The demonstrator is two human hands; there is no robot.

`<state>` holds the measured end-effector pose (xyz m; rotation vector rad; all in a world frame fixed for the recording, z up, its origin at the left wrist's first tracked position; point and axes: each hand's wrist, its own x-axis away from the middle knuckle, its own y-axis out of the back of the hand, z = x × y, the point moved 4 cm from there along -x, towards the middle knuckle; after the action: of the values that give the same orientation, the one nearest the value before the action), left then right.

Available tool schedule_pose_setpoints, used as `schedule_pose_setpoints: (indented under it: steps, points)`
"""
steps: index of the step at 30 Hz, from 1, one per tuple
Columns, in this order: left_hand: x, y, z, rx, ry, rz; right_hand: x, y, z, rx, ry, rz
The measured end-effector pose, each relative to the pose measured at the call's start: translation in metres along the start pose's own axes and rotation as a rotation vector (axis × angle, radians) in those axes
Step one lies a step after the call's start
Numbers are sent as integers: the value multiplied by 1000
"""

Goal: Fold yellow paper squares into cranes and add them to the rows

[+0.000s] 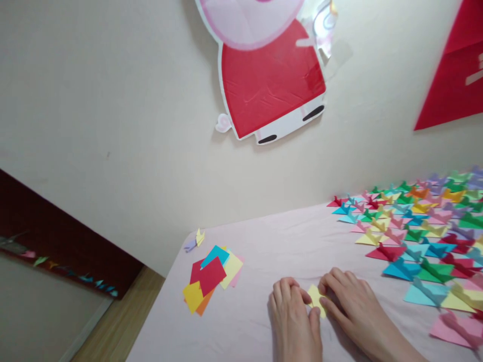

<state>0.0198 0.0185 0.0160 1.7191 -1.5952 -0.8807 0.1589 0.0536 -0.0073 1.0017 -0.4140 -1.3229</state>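
Note:
A small piece of pale yellow folding paper (315, 294) lies on the cloth-covered table between my two hands. My left hand (290, 311) rests at its left, with thumb and curled fingers closed on that edge. From the right, my right hand (349, 301) pinches the opposite edge with thumb and index finger. The fingers hide parts of the paper, so its exact fold cannot be made out.
Loose coloured paper squares (213, 276) lie in an overlapping pile to the left. Beyond them are small yellow and purple folded pieces (195, 241). Rows of folded paper cranes (418, 241) cover the right side. The wall (158, 125) rises behind the table (226, 337).

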Motion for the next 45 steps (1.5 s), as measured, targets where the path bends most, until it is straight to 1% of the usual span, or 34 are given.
schedule_pose_setpoints:
  steps: [4, 6, 10, 13, 16, 23, 29, 32, 39, 42, 45]
  points:
    - [-1, 0, 1, -6, 22, 6, 1, 4, 5, 21, -6, -14]
    - [-2, -1, 2, 0, 15, 11, 0, 5, 7, 18, -12, 5]
    - [-3, -2, 2, 6, 9, -24, 0, 5, 6, 28, -7, -3]
    - [-3, -5, 2, -35, 14, -40, 0, 0, 1, 30, 12, -36]
    - [-3, -9, 5, -82, 27, -53, 0, -4, -1, 27, 19, -32]
    - [-7, -11, 1, -88, 30, -100, -1, 1, 4, 51, -10, -13]
    - [-7, -12, 2, -84, 33, -92, -1, 1, 4, 41, -6, -27]
    - [-6, -9, 2, -53, 30, -81, -1, 1, 3, 30, -8, -7]
    - [-6, -8, 4, 16, 43, -11, -3, 6, 11, 20, -85, 45]
    - [-5, -7, 3, 31, 38, -20, -4, 8, 14, 24, -102, 59]
    - [-3, -5, 1, 40, 34, -32, -5, 10, 11, 6, -83, 73]
